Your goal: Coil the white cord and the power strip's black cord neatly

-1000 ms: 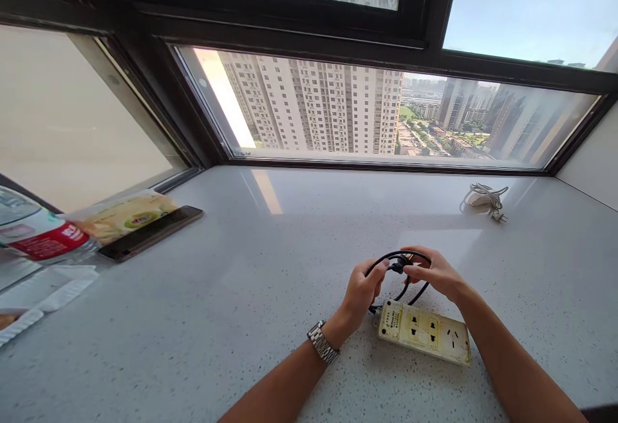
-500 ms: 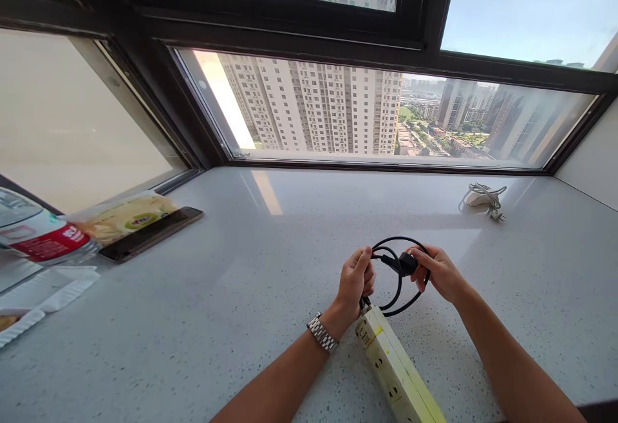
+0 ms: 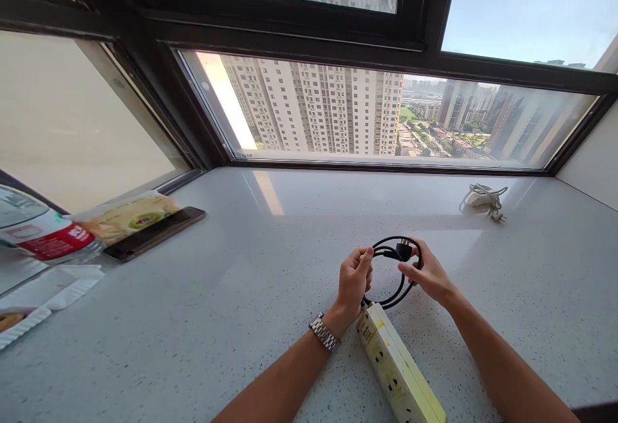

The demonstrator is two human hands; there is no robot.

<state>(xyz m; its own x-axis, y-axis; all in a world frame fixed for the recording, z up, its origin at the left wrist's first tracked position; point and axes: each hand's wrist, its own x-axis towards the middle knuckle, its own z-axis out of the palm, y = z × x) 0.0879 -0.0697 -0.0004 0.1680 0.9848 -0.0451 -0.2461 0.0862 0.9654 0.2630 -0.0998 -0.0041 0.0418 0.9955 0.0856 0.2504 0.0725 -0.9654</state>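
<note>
My left hand [image 3: 355,276] is closed around one side of a coiled black power cord [image 3: 396,237], thumb on top. The coil stands in loops above the near end of a yellowed white power strip [image 3: 400,365], which lies on the counter with its sockets facing up and left. My right hand [image 3: 433,275] grips the coil's right side, its thumb reaching inside the loop and its fingers partly hidden behind it. Close to those fingers sits the black plug [image 3: 403,252], its prongs pointing up.
A white adapter with a bundled cord [image 3: 483,199] lies at the back right. On the left are a phone [image 3: 154,233], a snack packet [image 3: 132,217], a bottle with a red label [image 3: 53,236] and an open food wrapper [image 3: 58,288]. Windows border the speckled counter [image 3: 232,320].
My right hand has shifted slightly left and now grips the coil's side instead of the plug. The plug has turned prongs up, and the loops have drawn tighter. My left hand stays in place.
</note>
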